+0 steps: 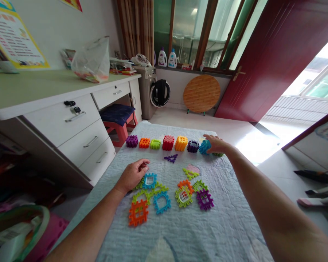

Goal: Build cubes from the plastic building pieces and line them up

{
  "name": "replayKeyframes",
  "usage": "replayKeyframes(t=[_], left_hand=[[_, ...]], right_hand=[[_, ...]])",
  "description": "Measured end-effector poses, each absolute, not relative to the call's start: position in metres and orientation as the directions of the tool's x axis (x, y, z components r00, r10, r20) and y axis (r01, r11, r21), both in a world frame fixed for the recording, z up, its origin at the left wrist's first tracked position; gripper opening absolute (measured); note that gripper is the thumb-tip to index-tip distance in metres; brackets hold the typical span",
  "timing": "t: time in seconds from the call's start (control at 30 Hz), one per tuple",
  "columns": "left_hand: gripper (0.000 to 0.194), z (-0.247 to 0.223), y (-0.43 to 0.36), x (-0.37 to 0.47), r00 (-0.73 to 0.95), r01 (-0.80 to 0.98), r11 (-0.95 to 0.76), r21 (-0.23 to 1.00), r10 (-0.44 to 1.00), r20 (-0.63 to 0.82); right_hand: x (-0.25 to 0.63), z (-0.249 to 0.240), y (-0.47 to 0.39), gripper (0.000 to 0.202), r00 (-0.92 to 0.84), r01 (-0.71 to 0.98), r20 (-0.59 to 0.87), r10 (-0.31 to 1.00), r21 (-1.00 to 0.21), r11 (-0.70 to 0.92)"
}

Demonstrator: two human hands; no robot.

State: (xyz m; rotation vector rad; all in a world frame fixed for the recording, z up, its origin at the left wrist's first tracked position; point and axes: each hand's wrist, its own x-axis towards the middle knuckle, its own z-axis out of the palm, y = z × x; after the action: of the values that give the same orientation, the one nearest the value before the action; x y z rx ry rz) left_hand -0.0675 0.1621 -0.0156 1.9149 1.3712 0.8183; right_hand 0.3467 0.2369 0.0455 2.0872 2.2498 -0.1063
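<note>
My right hand (216,143) reaches to the right end of a row of interlocking plastic blocks. Its fingers close around a blue block (205,147), partly covering it. A green piece (218,154) shows under that hand. My left hand (134,174) is loosely bent over the left group of flat tiles, with a gap between thumb and fingers and nothing visible in it. Just beside it lies a blue window tile (149,180). Nearer me are an orange tile (138,213) and a blue round-holed tile (162,202). A purple triangle piece (171,158) lies before the row.
Along the row stand a purple block (131,141), a red block (168,143), a yellow block (181,143) and others. A purple tile (205,199) lies with several tiles right of centre. A cloth (186,236) covers the table; a desk (57,87) stands left.
</note>
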Motion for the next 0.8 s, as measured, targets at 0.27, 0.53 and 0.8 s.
replayKeyframes(t=[0.27, 0.53, 0.8], left_hand=[[0.03, -0.016, 0.162, -0.067, 0.266, 0.555, -0.257, 0.791, 0.956, 0.124], [0.03, -0.015, 0.161, -0.067, 0.26, 0.559, -0.252, 0.79, 0.958, 0.121], [0.029, -0.017, 0.162, -0.068, 0.266, 0.554, -0.259, 0.791, 0.956, 0.126]], right_hand=[[0.343, 0.036, 0.24, 0.086, -0.065, 0.997, -0.109, 0.992, 0.04, 0.07], [0.339, 0.032, 0.242, 0.088, -0.077, 0.995, -0.111, 0.991, 0.056, 0.083], [0.332, 0.033, 0.24, 0.085, -0.082, 0.994, -0.132, 0.988, 0.056, 0.09]])
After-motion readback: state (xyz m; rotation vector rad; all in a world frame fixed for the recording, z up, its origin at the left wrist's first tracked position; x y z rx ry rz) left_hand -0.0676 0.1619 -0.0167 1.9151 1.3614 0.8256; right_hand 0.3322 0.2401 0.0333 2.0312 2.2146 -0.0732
